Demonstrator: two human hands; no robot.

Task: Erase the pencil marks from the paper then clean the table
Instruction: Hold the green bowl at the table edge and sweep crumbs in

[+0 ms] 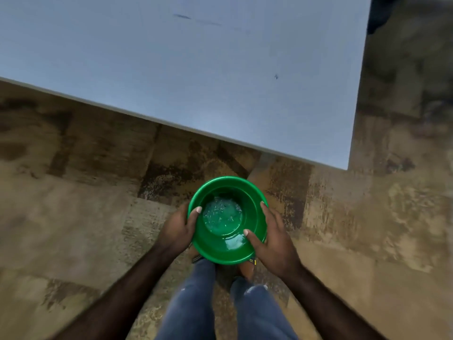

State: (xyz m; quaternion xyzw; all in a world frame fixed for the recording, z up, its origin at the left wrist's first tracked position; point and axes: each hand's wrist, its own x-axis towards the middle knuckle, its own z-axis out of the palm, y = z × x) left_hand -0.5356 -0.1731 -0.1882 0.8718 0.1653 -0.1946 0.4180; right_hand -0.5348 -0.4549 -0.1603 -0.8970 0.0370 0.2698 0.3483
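Note:
A green plastic bowl is held low in front of me, below the table's near corner. Small whitish crumbs and a wet sheen lie in its bottom. My left hand grips the bowl's left rim with the thumb inside. On the opposite rim my right hand holds on, thumb also inside. The pale blue-grey table fills the upper part of the view, with a dark smudge near the far side and a small dark speck toward the right. No paper is in view.
The floor is mottled brown and tan tile. My legs in blue jeans and my feet show under the bowl. The table's corner juts out just above and right of the bowl. Something dark sits beyond the table's right edge.

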